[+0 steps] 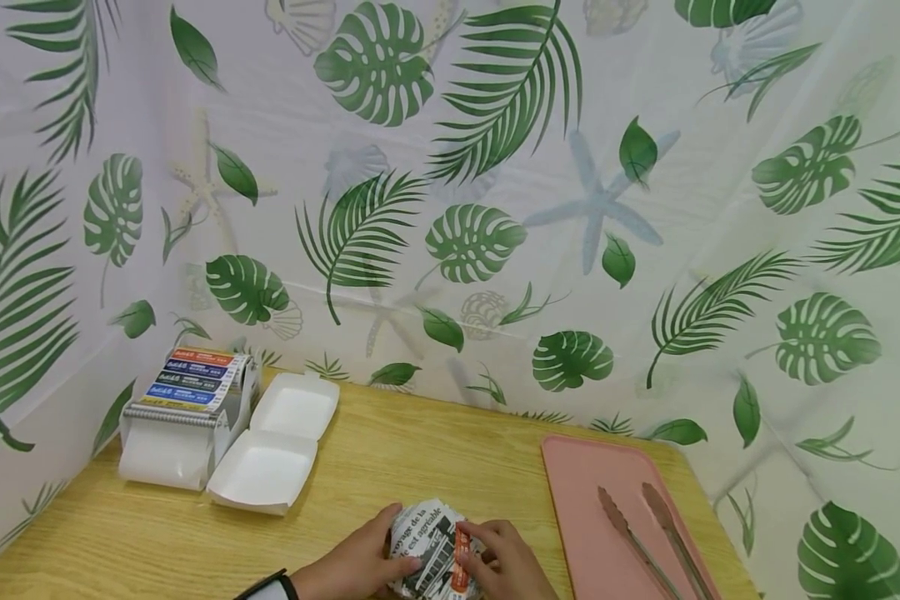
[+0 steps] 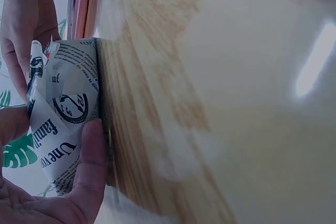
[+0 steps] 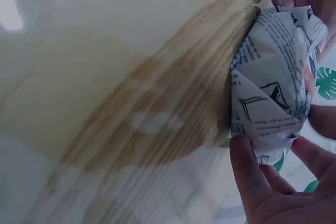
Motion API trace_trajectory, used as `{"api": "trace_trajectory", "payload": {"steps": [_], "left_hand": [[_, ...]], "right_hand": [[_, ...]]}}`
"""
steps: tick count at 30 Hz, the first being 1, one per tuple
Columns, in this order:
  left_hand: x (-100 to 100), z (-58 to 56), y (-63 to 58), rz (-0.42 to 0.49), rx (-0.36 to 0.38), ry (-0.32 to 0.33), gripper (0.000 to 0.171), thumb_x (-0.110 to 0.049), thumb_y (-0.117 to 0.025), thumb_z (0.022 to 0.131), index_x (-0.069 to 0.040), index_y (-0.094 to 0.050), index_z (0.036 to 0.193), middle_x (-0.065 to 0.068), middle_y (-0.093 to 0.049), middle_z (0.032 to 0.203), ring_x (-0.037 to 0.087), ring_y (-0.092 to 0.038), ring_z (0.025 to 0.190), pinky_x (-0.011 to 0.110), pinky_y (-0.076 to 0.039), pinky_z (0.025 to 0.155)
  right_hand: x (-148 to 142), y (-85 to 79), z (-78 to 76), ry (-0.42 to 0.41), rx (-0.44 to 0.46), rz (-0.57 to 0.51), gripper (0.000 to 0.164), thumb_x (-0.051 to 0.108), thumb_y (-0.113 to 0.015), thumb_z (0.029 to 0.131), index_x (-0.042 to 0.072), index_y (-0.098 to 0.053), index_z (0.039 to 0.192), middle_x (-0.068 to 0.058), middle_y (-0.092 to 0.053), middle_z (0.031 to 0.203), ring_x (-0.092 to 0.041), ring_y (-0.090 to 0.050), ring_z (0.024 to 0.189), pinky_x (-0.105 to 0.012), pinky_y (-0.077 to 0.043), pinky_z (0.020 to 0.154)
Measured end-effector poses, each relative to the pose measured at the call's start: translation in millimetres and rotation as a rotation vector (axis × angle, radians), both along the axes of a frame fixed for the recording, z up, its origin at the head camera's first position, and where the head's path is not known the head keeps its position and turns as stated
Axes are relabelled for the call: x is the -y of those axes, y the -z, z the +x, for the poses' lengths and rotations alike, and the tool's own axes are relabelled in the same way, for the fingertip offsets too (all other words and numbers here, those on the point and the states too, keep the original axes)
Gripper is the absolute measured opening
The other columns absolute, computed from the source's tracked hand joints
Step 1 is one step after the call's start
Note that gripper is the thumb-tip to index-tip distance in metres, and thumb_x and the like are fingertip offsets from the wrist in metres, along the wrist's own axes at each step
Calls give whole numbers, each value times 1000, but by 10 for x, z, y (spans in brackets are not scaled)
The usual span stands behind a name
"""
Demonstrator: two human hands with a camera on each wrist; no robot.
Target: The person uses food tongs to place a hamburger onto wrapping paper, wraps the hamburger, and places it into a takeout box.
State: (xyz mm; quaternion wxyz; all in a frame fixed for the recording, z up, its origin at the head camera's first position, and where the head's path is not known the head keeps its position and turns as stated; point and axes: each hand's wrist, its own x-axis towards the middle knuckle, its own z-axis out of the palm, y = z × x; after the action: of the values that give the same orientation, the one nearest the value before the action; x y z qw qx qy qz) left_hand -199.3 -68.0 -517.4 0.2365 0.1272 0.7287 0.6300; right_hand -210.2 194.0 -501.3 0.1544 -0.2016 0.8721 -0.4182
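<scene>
A round, burger-shaped packet [image 1: 420, 533] wrapped in newsprint-patterned paper sits on the wooden table at the front middle. My left hand [image 1: 356, 562] grips its left side, the thumb lying over the top edge. On the packet's right part is an orange-red sticker [image 1: 461, 557]. My right hand [image 1: 516, 568] holds that side, with fingertips on the sticker. The left wrist view shows folded paper on the packet [image 2: 71, 85] and the left thumb along its lower edge. In the right wrist view, right-hand fingers touch the packet's [image 3: 273, 82] near side. Its contents are hidden.
At the back left stands a dispenser [image 1: 187, 400] with coloured label strips on top. Beside it lies an open white clamshell box [image 1: 266, 471]. A pink tray [image 1: 581, 517] on the right bears metal tongs [image 1: 637, 542]. A leaf-printed curtain [image 1: 480, 242] rises behind the table.
</scene>
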Motion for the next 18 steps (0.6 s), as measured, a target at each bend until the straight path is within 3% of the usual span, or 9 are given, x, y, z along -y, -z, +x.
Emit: {"api": "trace_trajectory", "payload": {"steps": [3, 6, 9, 14, 18], "left_hand": [[67, -18, -9, -121, -68, 12, 88, -27, -69, 98, 9, -14, 157, 23, -54, 132, 32, -62, 114, 49, -55, 85], [182, -33, -68, -271, -174, 27, 87, -38, -66, 99, 6, -20, 157, 22, -54, 135, 32, -61, 116, 51, -50, 92], [341, -32, -190, -411, -310, -3, 78, -42, -65, 98, 2, -33, 154, 17, -59, 126, 28, -65, 103, 47, -53, 81], [673, -29, -417, -715, -610, -157, 49, -32, -75, 93, -5, -63, 131, 9, -64, 114, 21, -63, 94, 39, -53, 76], [978, -40, -477, -945, -732, -249, 45, -32, -85, 82, -8, -70, 117, 5, -65, 107, 23, -59, 98, 42, -52, 81]], "right_hand": [[-21, 7, -7, -45, 54, -42, 54, 31, -62, 103, 2, -51, 147, -22, -47, 129, -21, -57, 96, -39, -55, 81], [-41, 8, -11, -68, 98, -80, 60, 28, -65, 101, 0, -46, 150, -25, -42, 133, -22, -55, 97, -37, -53, 80], [-47, 11, -15, -73, 120, -96, 62, 27, -66, 101, -1, -44, 151, -26, -40, 134, -23, -54, 96, -35, -52, 79], [-55, 17, -20, -83, 111, -96, 61, 26, -66, 101, -2, -44, 151, -26, -40, 133, -22, -53, 94, -31, -51, 78], [-61, 37, -27, -89, 105, -102, 61, 26, -66, 100, -2, -44, 150, -26, -41, 133, -21, -53, 93, -28, -50, 77]]}}
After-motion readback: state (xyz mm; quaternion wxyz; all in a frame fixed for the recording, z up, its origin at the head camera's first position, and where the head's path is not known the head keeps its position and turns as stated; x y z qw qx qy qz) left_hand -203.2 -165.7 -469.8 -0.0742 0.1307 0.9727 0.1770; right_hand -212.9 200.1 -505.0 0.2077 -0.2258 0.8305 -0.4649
